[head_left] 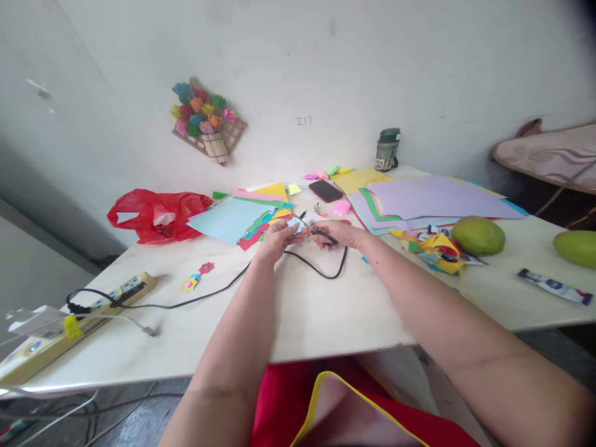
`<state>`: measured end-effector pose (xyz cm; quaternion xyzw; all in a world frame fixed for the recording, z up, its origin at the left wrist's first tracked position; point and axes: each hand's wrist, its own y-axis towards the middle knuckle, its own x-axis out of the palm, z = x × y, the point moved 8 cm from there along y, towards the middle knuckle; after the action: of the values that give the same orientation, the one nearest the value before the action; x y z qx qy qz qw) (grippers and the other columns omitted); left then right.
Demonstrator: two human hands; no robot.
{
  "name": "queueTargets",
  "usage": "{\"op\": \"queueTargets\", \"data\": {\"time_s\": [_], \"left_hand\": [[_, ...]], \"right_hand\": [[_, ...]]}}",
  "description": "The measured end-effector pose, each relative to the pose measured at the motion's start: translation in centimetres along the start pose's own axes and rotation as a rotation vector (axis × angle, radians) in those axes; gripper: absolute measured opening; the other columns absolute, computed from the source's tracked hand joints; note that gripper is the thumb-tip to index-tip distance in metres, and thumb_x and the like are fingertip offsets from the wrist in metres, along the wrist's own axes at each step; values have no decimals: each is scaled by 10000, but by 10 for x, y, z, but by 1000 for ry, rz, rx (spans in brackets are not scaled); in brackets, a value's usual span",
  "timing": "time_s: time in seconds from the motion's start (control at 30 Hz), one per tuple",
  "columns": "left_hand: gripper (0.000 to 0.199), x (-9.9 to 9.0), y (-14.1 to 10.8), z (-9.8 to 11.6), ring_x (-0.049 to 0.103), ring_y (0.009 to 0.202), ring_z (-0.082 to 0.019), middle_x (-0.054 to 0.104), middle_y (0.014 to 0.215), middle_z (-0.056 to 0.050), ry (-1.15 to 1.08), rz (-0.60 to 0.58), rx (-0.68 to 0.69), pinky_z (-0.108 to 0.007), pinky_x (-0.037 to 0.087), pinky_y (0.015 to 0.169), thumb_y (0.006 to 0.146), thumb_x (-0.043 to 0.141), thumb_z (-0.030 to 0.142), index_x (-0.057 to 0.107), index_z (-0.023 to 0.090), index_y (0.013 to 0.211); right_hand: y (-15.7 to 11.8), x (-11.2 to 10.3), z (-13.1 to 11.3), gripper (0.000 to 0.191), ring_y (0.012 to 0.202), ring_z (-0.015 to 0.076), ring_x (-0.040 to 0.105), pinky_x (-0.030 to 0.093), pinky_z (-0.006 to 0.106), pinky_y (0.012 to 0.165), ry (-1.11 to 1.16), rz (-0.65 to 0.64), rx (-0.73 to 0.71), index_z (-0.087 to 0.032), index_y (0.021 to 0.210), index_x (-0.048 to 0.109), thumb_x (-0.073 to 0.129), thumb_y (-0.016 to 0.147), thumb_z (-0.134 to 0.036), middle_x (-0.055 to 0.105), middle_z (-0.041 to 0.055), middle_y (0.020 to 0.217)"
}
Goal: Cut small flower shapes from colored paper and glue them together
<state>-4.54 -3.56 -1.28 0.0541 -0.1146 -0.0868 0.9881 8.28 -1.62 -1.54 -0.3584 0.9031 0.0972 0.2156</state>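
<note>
Both my hands meet over the middle of the white table. My left hand (280,238) pinches a small piece of light blue paper (295,223). My right hand (336,234) is closed round the dark handles of a pair of scissors (326,235), whose blades point left at the paper. Just behind my left hand lie cut coloured paper strips (261,226), red, green, blue and yellow. A black cord (321,274) loops on the table below my hands. Small paper flowers (206,267) rest to the left.
Coloured sheets (433,197) are stacked at the right, near paper scraps (440,249) and a green mango-like fruit (478,236). A phone (325,191) and a bottle (388,149) stand further back. At left are a red plastic bag (158,214) and a power strip (125,287).
</note>
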Motion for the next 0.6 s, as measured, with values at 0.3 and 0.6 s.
{"op": "queueTargets", "data": {"time_s": [0.3,0.6], "left_hand": [[269,1,1,1,714,744,-221,701,700,-65,-6,29,-15,-330,569,762,661,761,299,615,123,801],[293,1,1,1,714,768,-223,705,703,-69,8,27,-18,-333,562,780,654,768,332,624,124,802]], "right_hand": [[9,3,5,148,424,58,482,392,167,389,108,10,-23,-159,837,526,641,814,-249,525,-65,547],[10,4,4,184,450,68,499,401,176,395,134,18,-30,-166,803,515,669,777,-262,527,-62,558]]}}
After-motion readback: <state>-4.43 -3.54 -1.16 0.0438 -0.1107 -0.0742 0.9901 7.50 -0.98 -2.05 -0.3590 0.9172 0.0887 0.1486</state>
